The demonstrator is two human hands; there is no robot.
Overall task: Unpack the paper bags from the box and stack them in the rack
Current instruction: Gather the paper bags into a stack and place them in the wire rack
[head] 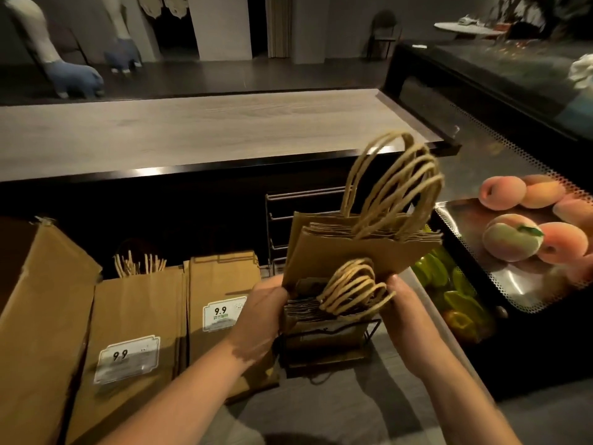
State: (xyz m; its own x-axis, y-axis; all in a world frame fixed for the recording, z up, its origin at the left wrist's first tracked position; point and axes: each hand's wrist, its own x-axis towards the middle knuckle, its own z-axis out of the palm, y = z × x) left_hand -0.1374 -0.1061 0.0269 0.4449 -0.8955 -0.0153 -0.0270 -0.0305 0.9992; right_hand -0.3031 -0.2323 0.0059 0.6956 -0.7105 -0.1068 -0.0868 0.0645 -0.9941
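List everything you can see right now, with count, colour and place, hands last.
Bundle of flat brown paper bags with twisted paper handles: one bundle, brown, held upright over the rack.
Black wire rack: one, black, below the bundle, already holding flat brown bags.
Large brown paper bags with white 9.9 labels: two, brown, standing left of the rack.
Open brown cardboard box: one, brown, far left.
Pale wooden counter top: one, grey-beige, behind.
Peaches: several, pink-orange, on a perforated metal tray at right.
Green fruit: several, green, below the tray.
Left hand: grips the bundle's left edge.
Right hand: holds the bundle's right edge.
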